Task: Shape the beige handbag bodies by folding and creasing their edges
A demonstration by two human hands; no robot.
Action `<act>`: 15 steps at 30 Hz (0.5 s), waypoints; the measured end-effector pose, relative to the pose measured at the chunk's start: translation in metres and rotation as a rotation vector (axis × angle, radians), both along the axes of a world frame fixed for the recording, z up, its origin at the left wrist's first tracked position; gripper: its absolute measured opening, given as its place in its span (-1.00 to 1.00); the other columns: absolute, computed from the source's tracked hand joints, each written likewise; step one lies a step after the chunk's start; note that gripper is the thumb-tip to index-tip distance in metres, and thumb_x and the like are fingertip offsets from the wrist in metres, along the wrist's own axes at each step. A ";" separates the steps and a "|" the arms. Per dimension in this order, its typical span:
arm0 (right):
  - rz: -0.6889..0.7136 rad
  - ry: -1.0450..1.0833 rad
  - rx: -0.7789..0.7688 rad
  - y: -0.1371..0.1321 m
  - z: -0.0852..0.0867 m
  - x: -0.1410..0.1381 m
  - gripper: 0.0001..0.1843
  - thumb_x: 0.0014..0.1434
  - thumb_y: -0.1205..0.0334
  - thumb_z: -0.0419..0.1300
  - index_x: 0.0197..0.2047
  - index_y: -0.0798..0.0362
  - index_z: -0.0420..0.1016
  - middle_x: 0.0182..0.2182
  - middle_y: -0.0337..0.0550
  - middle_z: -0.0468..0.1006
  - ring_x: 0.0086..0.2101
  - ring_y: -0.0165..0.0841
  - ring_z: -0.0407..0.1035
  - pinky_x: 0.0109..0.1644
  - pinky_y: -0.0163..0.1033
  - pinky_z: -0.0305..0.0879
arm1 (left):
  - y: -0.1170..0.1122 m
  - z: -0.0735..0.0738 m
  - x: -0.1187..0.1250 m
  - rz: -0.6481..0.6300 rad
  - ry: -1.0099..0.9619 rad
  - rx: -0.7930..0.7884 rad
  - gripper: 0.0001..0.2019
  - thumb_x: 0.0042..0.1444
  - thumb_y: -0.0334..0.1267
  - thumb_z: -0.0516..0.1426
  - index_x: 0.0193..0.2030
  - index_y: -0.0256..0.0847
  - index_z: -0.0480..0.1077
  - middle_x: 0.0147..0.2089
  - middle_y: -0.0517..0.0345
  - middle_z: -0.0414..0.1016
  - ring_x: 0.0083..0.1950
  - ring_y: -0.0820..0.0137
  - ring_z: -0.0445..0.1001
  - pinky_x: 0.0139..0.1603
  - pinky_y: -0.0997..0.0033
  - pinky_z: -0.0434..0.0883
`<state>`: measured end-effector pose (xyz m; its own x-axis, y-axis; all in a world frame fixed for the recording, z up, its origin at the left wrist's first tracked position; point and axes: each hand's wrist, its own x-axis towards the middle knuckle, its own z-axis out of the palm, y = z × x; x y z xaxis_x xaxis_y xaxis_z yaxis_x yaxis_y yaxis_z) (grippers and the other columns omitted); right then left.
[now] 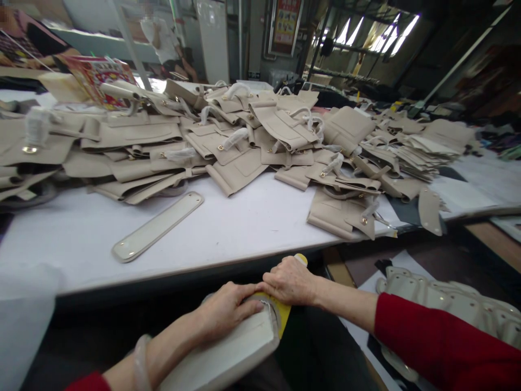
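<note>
Below the table edge, my left hand [226, 311] lies with fingers flat on the end of a stack of cream oblong bag-base pieces [228, 355] that rests on my lap. My right hand [290, 281] is closed over a yellow object [285, 316] that wraps the end of that stack; only its yellow edges show. Both hands touch at the stack's far end. A single cream oblong base piece [157, 226] lies alone on the white table [244, 222] ahead of me.
Heaps of beige leather bag panels [280, 133] with metal clasps cover the far half of the table. More cream base pieces [448, 298] lie stacked low at my right. A colourful box [95, 73] stands at far left. Other people work in the background.
</note>
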<state>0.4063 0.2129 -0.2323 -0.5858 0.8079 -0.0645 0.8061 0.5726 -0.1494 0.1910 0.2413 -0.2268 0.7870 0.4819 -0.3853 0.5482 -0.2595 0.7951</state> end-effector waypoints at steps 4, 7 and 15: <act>-0.043 -0.015 -0.029 -0.005 0.000 -0.001 -0.43 0.41 -0.06 -0.12 -0.44 0.08 0.46 -0.51 -0.03 0.61 -0.53 -0.29 0.44 -0.46 -0.21 -0.25 | 0.000 -0.002 0.001 -0.031 0.011 0.031 -0.60 0.28 0.02 0.00 0.15 0.01 0.44 -0.19 0.16 0.59 -0.28 0.28 0.48 -0.29 0.45 0.29; -0.114 -0.028 -0.050 -0.013 -0.003 -0.002 -0.44 0.42 -0.03 -0.15 -0.42 0.08 0.47 -0.49 -0.02 0.62 -0.52 -0.28 0.46 -0.46 -0.23 -0.17 | 0.001 -0.004 0.003 -0.047 0.002 0.048 -0.62 0.29 0.00 -0.01 0.13 0.00 0.45 -0.20 0.17 0.59 -0.27 0.29 0.49 -0.28 0.46 0.29; -0.360 -0.102 -0.041 -0.046 -0.001 -0.025 -0.49 0.43 0.02 -0.16 -0.38 0.02 0.46 -0.50 -0.08 0.62 -0.52 -0.22 0.50 -0.47 -0.25 -0.06 | -0.005 -0.004 0.001 -0.076 -0.031 0.134 -0.65 0.31 0.01 -0.02 0.01 0.01 0.51 -0.21 0.19 0.61 -0.27 0.33 0.52 -0.25 0.50 0.32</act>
